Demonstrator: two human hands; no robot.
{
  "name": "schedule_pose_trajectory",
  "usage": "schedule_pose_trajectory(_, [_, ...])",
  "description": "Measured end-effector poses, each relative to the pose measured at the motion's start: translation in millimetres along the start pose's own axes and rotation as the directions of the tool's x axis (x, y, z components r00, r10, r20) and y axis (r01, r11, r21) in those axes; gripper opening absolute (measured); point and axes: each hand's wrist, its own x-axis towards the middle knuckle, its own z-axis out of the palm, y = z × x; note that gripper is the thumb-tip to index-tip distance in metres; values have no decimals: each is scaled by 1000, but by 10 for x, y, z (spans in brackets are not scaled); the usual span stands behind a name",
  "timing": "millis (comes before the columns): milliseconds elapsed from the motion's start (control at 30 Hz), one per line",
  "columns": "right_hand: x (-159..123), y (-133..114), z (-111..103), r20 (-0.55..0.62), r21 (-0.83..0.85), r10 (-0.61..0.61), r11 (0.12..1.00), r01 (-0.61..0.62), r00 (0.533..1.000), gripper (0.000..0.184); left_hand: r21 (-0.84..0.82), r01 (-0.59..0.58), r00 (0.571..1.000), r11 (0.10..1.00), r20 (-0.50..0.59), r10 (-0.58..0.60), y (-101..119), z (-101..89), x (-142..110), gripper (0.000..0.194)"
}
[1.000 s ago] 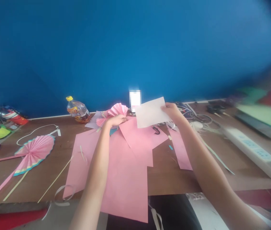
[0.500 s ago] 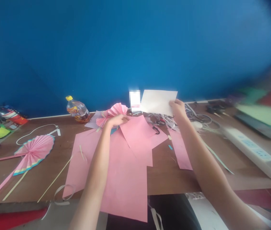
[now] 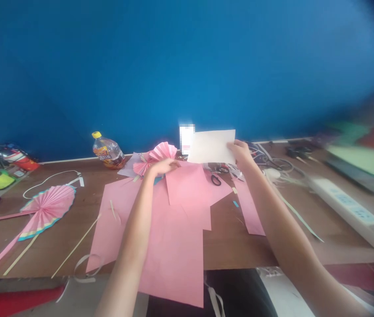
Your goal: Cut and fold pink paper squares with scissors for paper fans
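Note:
My right hand (image 3: 241,152) is closed on the right edge of a white paper sheet (image 3: 210,146), held up over the far side of the table. My left hand (image 3: 163,166) reaches to the top corner of a pink paper sheet (image 3: 187,185) and pinches it, just in front of a small folded pink fan (image 3: 162,152). More pink sheets (image 3: 170,246) lie spread under my forearms, one hanging over the near table edge. Black scissors (image 3: 215,179) lie between my two hands.
A large pink pleated fan with a blue rim (image 3: 46,209) lies at the left. A drink bottle with a yellow cap (image 3: 107,152) lies by the blue wall. A white power strip (image 3: 348,204) and tangled cables (image 3: 272,163) sit at the right. Paper strips litter the brown table (image 3: 236,242).
My right hand lifted the white sheet off the pink paper, up and right, then brought it slightly back left. The pink sheet under my left hand turned a little. The scissors are uncovered.

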Motion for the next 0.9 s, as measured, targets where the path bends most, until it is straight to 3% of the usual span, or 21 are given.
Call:
schedule_pose_trajectory(533, [-22,-18,-26,-19,-9,12,1000,-13,1000,14,-15,26,998,1000,-57,-27,-74,22,35,38])
schedule_pose_trajectory(900, [-16,-21,-54,5,-28,18,999,-17,1000,13,-47,-10,1000,999,-30,9,113,-12,-55,39])
